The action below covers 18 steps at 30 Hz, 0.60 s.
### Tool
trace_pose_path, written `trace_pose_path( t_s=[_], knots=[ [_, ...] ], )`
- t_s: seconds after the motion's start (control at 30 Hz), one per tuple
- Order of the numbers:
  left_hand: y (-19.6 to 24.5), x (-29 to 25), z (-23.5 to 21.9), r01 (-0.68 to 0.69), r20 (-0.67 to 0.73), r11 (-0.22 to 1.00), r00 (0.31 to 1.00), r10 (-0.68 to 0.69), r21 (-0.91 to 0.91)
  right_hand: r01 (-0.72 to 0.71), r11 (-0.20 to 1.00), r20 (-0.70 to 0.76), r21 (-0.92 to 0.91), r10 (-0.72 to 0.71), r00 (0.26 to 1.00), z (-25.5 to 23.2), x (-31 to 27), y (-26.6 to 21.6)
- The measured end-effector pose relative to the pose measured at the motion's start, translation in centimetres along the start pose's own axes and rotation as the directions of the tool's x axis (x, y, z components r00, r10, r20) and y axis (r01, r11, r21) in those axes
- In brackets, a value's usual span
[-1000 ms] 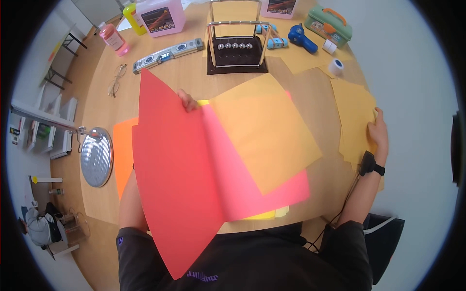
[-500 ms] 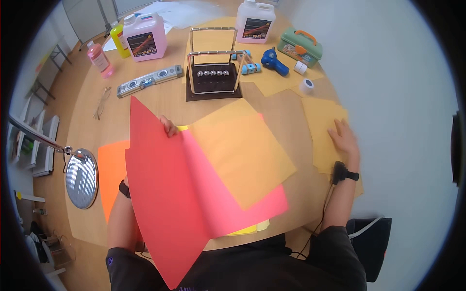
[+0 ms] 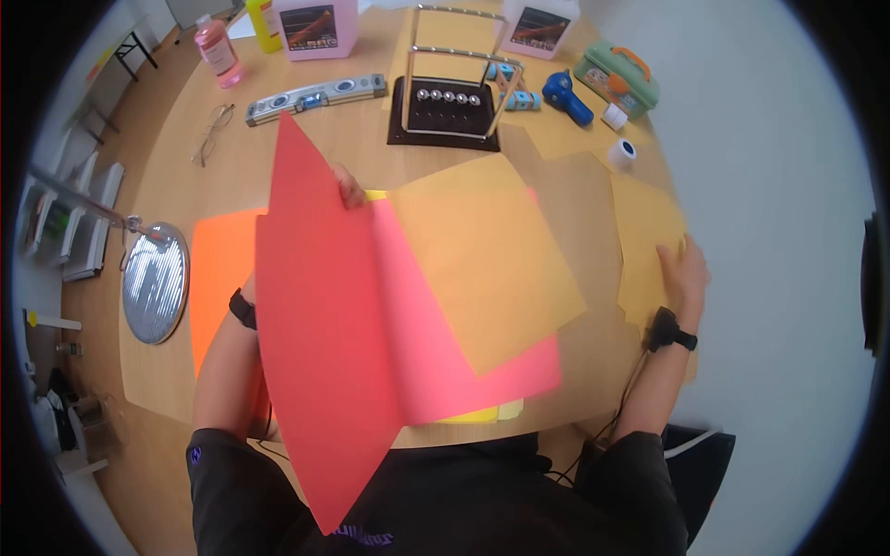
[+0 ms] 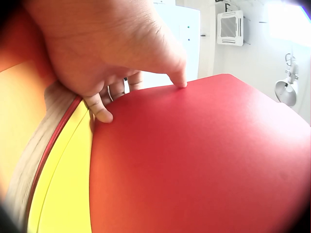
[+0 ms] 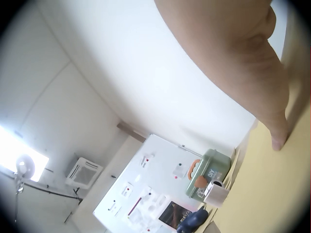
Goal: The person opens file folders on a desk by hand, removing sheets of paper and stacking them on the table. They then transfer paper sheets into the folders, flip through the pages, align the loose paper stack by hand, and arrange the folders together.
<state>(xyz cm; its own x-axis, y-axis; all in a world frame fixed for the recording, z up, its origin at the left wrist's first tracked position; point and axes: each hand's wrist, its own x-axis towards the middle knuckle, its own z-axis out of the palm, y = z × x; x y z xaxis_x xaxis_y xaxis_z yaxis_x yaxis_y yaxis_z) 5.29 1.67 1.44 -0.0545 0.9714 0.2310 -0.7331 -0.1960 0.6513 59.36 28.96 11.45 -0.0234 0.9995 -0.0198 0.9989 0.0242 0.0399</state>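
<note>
My left hand (image 3: 349, 188) holds a large red sheet (image 3: 324, 324) of paper or card by its upper edge, raised and bent over to the left. In the left wrist view the thumb and fingers (image 4: 180, 77) sit at the sheet's edge. Beneath it lies a pink sheet (image 3: 436, 371), with a loose tan sheet (image 3: 491, 259) lying slantwise on top. Yellow sheets (image 4: 63, 165) show under the pink one. At the table's right side my right hand (image 3: 684, 273) rests on a small pile of tan sheets (image 3: 644, 222), thumb touching the paper in the right wrist view.
An orange sheet (image 3: 218, 250) and a round lamp-like disc (image 3: 156, 283) are at the left. Farther back are glasses (image 3: 213, 134), a spirit level (image 3: 315, 97), a Newton's cradle (image 3: 445, 111), a blue tool (image 3: 565, 97), a white roll (image 3: 622, 153), a green box (image 3: 616, 79) and jugs (image 3: 320, 28).
The head view tilted and came back, shifting everything in frame. My right hand's fingers spread on the tan sheets half a second ago; now they are at the pile's right edge. The red sheet stays raised.
</note>
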Motion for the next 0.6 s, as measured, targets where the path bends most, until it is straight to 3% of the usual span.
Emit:
trace_pose_path(
  t_s=[0.07, 0.13, 0.2, 0.27, 0.3, 0.37, 0.4, 0.47, 0.5, 0.57, 0.6],
  knots=[
    [-0.7, 1.0, -2.3, 0.034, 0.027, 0.999, 0.999, -0.033, -0.028, 0.254, 0.923, -0.325, 0.289, -0.155, 0.933, 0.0, -0.8, -2.9],
    [-2.1, 2.1, -6.5, -0.053, 0.272, 0.992, 0.959, 0.083, -0.117, 0.343, 0.597, -0.13, 0.725, -0.369, 0.92, -1.3, -5.3, -9.6],
    [-2.2, 2.1, -6.0, -0.054, 0.258, 0.99, 0.962, 0.086, -0.13, 0.263, 0.573, 0.097, 0.776, -0.521, 0.848, -2.0, -10.7, -14.3],
    [-1.6, 2.1, -5.6, -0.066, 0.242, 0.99, 0.966, 0.095, -0.125, 0.568, 0.522, -0.085, 0.636, -0.685, 0.724, -0.5, -13.0, -15.6],
    [-1.5, 2.0, -5.5, -0.057, 0.238, 0.992, 0.968, 0.083, -0.114, 0.568, 0.511, -0.087, 0.645, -0.689, 0.72, -0.3, -13.3, -15.9],
    [-1.5, 1.7, -5.1, -0.054, 0.23, 0.994, 0.97, 0.075, -0.098, 0.552, 0.626, 0.031, 0.55, -0.676, 0.736, -0.5, -13.6, -16.6],
    [-1.7, 1.3, -4.7, -0.085, 0.146, 0.995, 0.985, 0.093, -0.061, 0.557, 0.621, 0.027, 0.552, -0.68, 0.732, -0.6, -13.6, -16.7],
    [-1.8, 1.2, -4.3, -0.117, 0.068, 0.993, 0.991, 0.118, -0.022, 0.349, 0.667, 0.182, 0.658, -0.59, 0.787, -0.9, -13.4, -16.8],
    [-1.8, 1.2, -4.3, -0.109, 0.077, 0.994, 0.991, 0.112, -0.031, 0.353, 0.667, 0.178, 0.657, -0.592, 0.786, -0.9, -13.3, -16.7],
    [-1.8, 1.2, -4.4, -0.107, 0.084, 0.994, 0.99, 0.109, -0.037, 0.558, 0.591, -0.08, 0.583, -0.641, 0.763, 0.0, -13.1, -16.6],
    [-1.9, 1.2, -4.6, -0.104, 0.098, 0.993, 0.989, 0.109, -0.05, 0.561, 0.588, -0.08, 0.583, -0.645, 0.76, 1.0, -12.7, -16.3]
  ],
)
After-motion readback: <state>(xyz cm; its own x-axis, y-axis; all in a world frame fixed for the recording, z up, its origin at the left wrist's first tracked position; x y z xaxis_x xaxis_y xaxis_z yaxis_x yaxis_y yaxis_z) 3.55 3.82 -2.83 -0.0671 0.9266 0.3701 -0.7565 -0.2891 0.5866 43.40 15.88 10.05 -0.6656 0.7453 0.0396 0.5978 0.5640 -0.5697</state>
